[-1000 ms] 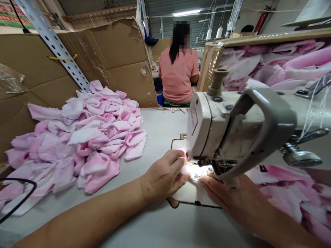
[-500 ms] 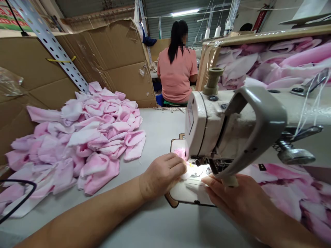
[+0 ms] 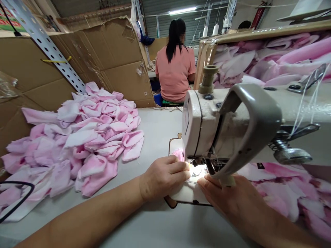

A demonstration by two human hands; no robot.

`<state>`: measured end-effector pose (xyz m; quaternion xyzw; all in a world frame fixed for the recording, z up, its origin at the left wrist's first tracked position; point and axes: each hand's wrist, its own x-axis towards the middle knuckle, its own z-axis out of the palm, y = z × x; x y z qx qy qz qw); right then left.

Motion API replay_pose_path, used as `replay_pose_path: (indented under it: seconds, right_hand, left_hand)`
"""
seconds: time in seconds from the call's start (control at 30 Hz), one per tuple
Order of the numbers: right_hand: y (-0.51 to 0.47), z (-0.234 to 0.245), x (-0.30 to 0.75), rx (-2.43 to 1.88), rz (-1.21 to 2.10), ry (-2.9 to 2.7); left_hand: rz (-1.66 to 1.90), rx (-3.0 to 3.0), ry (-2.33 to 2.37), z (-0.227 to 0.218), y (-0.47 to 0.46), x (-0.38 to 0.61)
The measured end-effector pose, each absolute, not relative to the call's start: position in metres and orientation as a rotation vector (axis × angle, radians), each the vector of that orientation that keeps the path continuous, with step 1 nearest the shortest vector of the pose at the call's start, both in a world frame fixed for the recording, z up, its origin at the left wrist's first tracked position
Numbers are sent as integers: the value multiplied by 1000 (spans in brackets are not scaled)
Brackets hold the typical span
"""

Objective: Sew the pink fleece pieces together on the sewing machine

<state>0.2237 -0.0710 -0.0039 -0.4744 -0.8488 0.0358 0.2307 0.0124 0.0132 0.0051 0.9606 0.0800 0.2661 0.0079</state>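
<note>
At the sewing machine (image 3: 196,127), my left hand (image 3: 165,177) is closed, its fingers curled on a small pink fabric piece (image 3: 178,154) just left of the needle area. Most of that piece is hidden behind my fingers and the machine head. My right hand (image 3: 235,194) rests on the right of the metal bed plate (image 3: 187,194), its fingertips pressed together near the presser foot. The grey curved guard (image 3: 269,113) covers part of it, and what lies under its fingertips is washed out by the lamp.
A heap of pink and white fabric pieces (image 3: 100,137) lies left on the table (image 3: 155,127), against cardboard (image 3: 103,51). More pieces (image 3: 287,189) lie right, under the machine arm. Behind stands a full carton (image 3: 207,58). A person in a pink shirt (image 3: 174,74) sits ahead, facing away.
My left hand has shifted slightly right, nearer the needle area. My right fingertips have moved a little left, so the gap between the hands is smaller. The view has shifted slightly.
</note>
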Motion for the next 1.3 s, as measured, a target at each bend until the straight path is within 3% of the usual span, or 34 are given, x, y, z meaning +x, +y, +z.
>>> replay_pose_path:
  seconds: [0.37, 0.6, 0.83, 1.03, 1.3]
  right_hand:
    - [-71, 5, 230, -1243, 144, -2387]
    - [-70, 4, 232, -1205, 131, -2334]
    - [-66, 1, 238, -1270, 434, -2226]
    - [-66, 3, 238, -1323, 502, -2218]
    - [-61, 0, 254, -1478, 231, -2307]
  left_hand:
    - [845, 3047, 324, 9, 7, 18]
    - [639, 2924, 551, 13, 6, 15]
    - [600, 2912, 522, 17, 5, 18]
    - [669, 2998, 627, 4, 7, 17]
    - [417, 3152, 546, -3, 3, 17]
